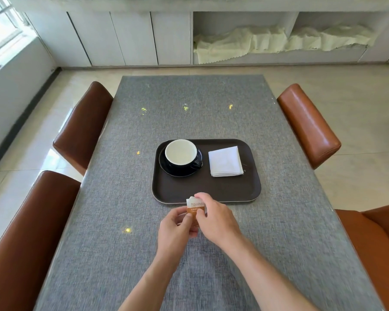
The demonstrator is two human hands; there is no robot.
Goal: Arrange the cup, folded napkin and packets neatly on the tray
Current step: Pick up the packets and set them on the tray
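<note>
One tray [166,189], one cup [181,152], one saucer [166,168], one napkin [225,161], four chairs [83,126]

Long table [144,131] with grey woven-look top under a glossy clear cover, small warm light spots reflecting off it; four brown leather chairs, two per side: far left [83,126], near left [25,239], far right [308,124], near right [377,245]. Floor [346,90] is pale glossy tile with a dark baseboard [25,122] along the left wall, where a window [2,30] lets in bright daylight. Back wall is white cabinetry [112,39] with closed doors on the left and two open shelf bays on the right holding crumpled pale yellow-green cloth [240,44].
</note>
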